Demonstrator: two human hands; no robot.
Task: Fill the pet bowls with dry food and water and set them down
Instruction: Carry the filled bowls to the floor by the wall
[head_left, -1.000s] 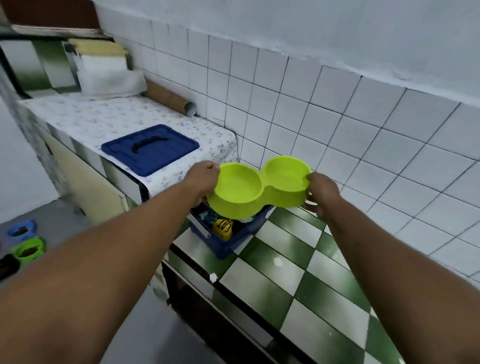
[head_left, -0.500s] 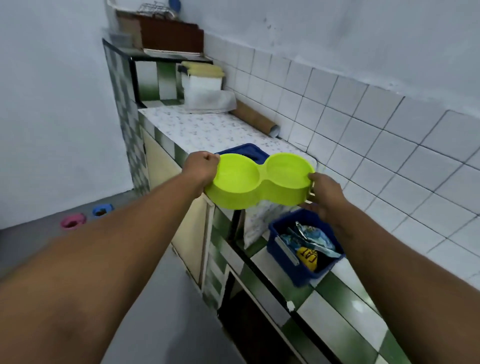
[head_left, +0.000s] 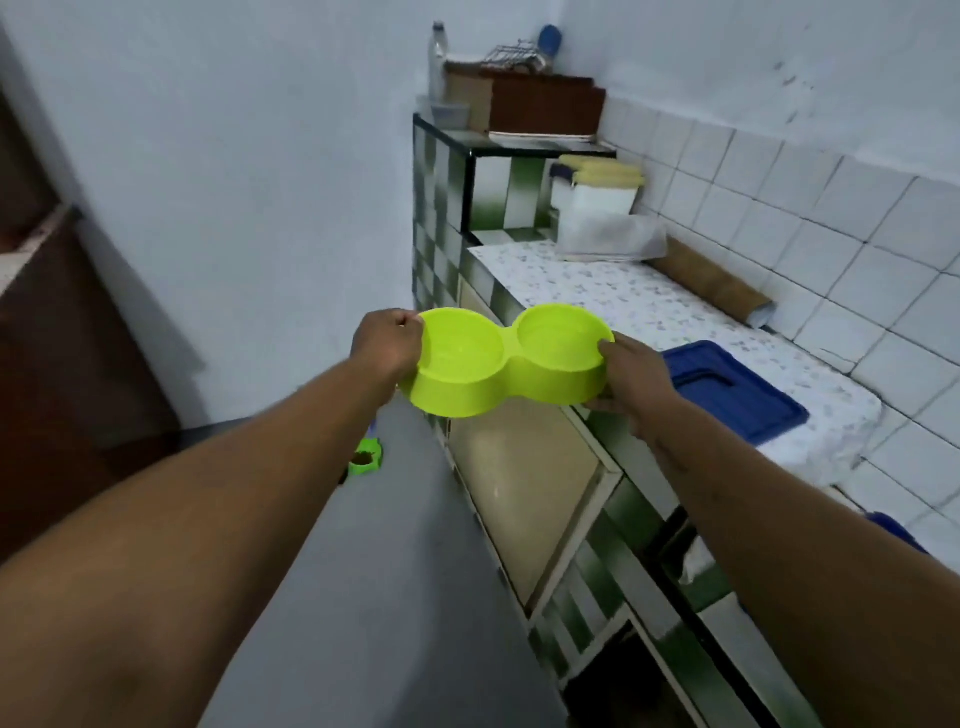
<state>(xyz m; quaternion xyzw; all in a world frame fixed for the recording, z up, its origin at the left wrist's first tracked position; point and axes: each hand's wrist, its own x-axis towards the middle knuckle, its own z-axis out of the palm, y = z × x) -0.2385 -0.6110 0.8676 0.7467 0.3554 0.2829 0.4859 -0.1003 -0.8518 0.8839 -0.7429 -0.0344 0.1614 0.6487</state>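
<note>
Bowl: you held the lime-green double bowl in the air, roughly level, out past the front edge of the tabletop and above the floor.
Left hand: your left hand gripped the bowl's left end, fingers curled over the rim.
Right hand: your right hand gripped the right end, thumb on the rim and fingers wrapped under the base.
Contents: neither of the 2 wells showed dry food; you could not tell from this view whether either held water.
Handling: it looked like thin moulded plastic, light and stiff, and smooth enough to slip when wet. Once filled, water would slosh, so you needed to carry it level.
Hold: the 2 ends seemed the best purchase; the narrow waist would suit 1 hand only while the bowl was empty.
Nearby: a blue lid lay on the tabletop just beside your right hand; a smaller green bowl with something dark in it sat on the floor, well apart.
</note>
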